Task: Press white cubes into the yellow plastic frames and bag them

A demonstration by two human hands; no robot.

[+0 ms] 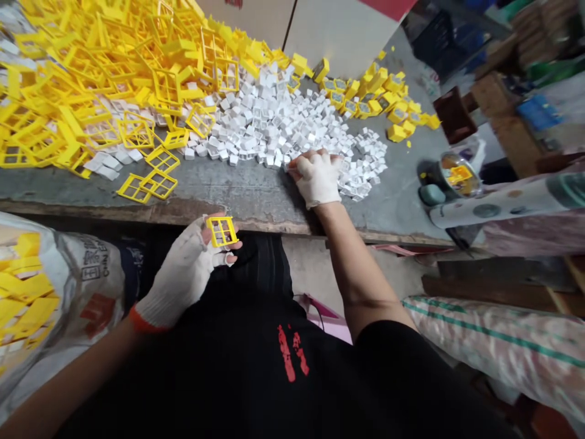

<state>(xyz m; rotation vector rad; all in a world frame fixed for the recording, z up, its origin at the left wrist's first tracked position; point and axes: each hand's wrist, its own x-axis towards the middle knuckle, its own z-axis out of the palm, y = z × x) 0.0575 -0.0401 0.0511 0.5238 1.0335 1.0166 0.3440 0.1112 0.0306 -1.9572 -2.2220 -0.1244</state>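
Observation:
My left hand, in a white fingerless glove with an orange cuff, holds a small yellow plastic frame with four square openings. It is in front of the table edge, fingers behind the frame. My right hand, gloved the same way, rests at the near edge of a heap of small white plastic cubes. Its fingers are curled down; their tips, and whatever is in them, are hidden. A few loose yellow frames lie on the table between the heaps and my left hand.
A large heap of yellow frames covers the table's left side. Yellow blocks with grey faces lie at the back right. A sack of yellow pieces stands at lower left. A bowl and a rolled sheet are at right.

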